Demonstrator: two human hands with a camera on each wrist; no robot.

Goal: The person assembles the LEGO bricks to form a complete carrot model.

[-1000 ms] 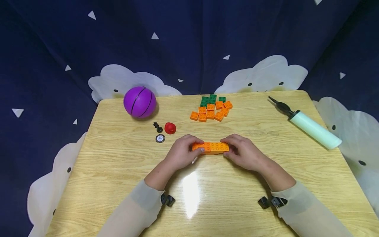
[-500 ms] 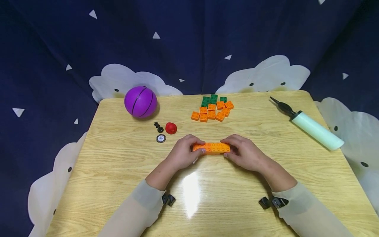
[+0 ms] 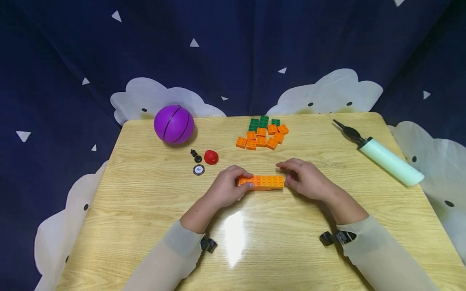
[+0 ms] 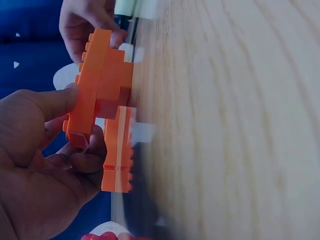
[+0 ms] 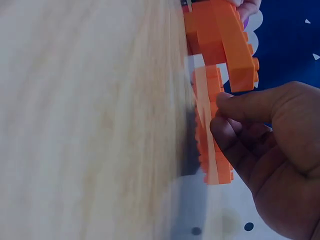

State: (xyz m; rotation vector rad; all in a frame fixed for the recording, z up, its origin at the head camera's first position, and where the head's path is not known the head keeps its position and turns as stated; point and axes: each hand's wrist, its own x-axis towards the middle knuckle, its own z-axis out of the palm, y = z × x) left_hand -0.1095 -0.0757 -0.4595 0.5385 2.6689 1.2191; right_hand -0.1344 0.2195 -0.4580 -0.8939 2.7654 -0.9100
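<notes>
My left hand (image 3: 227, 188) grips the left end of an orange toy-brick build (image 3: 271, 182), with the thumb on its near side and fingers on the far side. Its studded top is a long row of bricks. Underneath, shorter bricks step down towards the table, as the left wrist view shows on the build (image 4: 107, 82). My right hand (image 3: 309, 180) is just off the right end, loosely bent and holding nothing. In the right wrist view its thumb and index fingertips (image 5: 225, 131) lie close together below the free end of the build (image 5: 242, 70).
Several loose orange bricks (image 3: 261, 141) and green bricks (image 3: 263, 120) lie behind the build. To the left are a red toy hat (image 3: 211, 157), a black chess piece (image 3: 197, 158), a poker chip (image 3: 198, 169) and a purple ball (image 3: 174, 124). A hand pump (image 3: 391, 161) lies far right.
My right hand has let go of the build's right end and moved slightly right and away from me. My left hand keeps its grip, and the build has hardly moved.
</notes>
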